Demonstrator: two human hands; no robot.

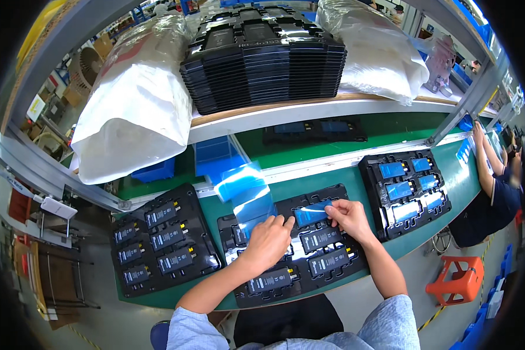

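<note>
A black plastic tray (302, 281) in front of me holds several flat black battery packs (269, 280) with yellow-tipped connectors. At its upper middle, a blue film piece (310, 214) lies over one pack. My right hand (349, 218) pinches that film's right end between thumb and fingers. On the tray's left half, my left hand (268, 244) is curled at the lower end of a glossy strip of blue film sheets (249, 195), which it appears to hold; its thumb is hidden. The strip runs up and left over the white rail.
Another tray of black packs (166, 274) lies at left; a tray with blue-covered packs (372, 175) sits at right. Above, a shelf bears stacked black trays (262, 76) between white bags (131, 122). An orange stool (458, 280) and another person (490, 192) are at right.
</note>
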